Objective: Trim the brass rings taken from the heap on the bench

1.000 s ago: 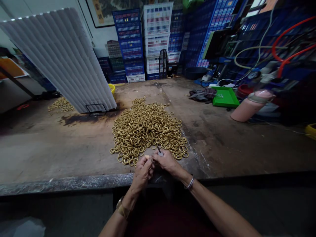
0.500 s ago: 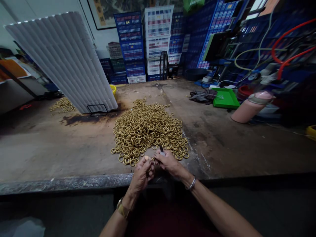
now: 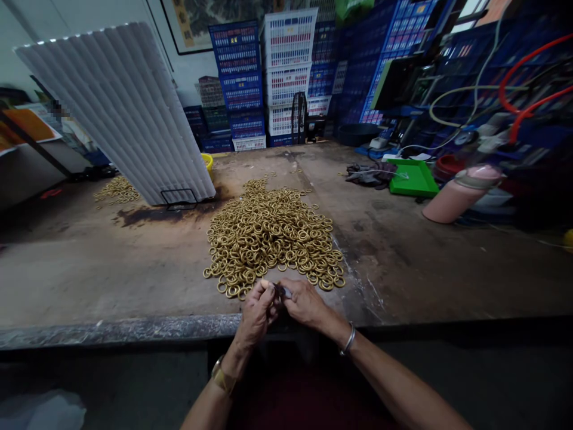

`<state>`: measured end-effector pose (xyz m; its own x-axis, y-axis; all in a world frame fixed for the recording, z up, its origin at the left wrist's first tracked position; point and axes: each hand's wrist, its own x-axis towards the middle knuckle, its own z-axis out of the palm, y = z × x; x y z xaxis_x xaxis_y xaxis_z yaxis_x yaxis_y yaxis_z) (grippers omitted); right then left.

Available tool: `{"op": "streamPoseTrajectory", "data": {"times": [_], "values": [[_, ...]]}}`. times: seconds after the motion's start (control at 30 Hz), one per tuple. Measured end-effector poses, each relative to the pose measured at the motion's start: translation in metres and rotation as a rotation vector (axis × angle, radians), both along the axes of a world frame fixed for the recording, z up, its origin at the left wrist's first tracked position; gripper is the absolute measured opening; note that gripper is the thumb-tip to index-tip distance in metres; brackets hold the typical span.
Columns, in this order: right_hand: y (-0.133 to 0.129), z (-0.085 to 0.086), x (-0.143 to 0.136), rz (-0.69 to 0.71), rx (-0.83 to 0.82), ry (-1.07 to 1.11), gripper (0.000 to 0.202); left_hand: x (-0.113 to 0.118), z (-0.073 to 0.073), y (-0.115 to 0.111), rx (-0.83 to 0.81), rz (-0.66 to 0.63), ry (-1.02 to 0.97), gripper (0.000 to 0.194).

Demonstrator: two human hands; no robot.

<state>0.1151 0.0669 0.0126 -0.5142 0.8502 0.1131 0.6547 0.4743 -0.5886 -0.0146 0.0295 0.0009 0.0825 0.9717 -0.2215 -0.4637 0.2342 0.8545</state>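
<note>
A heap of gold-coloured rings [image 3: 268, 233] lies on the worktable in front of me. Near the table's front edge, my left hand [image 3: 257, 310] is closed in a pinch, with its fingertips round a small ring that is mostly hidden now. Facing it, my right hand [image 3: 307, 304] is wrapped round a small tool [image 3: 283, 291] with a grey body and a dark, narrow tip. That tip reaches to the left fingertips. Whether it touches the ring I cannot make out.
A tall ribbed white panel [image 3: 120, 113] leans in a black wire stand at the left, with more rings [image 3: 117, 190] behind it. To the right are a green tray [image 3: 414, 179], a dark crumpled cloth [image 3: 369, 175] and a pink cylinder [image 3: 463, 194]. Stacked crates [image 3: 289, 74] line the back.
My right hand has turned the tool from pointing up and away to pointing left at the left fingertips. The ring seen between the hands is now mostly covered.
</note>
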Motion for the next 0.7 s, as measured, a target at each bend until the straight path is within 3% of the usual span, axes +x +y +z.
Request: {"op": "streamPoseTrajectory", "data": {"times": [0.17,0.3,0.57,0.7], "values": [[0.003,-0.002,-0.001,0.013,-0.004,-0.143,0.018,0.000,-0.002,-0.003,-0.014,0.009,0.014,0.035],[0.016,-0.007,0.005,-0.110,0.024,-0.276,0.022,-0.001,0.005,-0.006,-0.086,-0.013,-0.089,0.033],[0.080,0.000,0.028,-0.446,0.183,-0.240,0.023,-0.007,0.003,-0.002,-0.078,0.011,-0.223,0.027],[0.106,0.002,0.031,-0.509,0.174,-0.341,0.025,-0.009,-0.003,0.000,-0.107,0.008,-0.268,0.020]]}}
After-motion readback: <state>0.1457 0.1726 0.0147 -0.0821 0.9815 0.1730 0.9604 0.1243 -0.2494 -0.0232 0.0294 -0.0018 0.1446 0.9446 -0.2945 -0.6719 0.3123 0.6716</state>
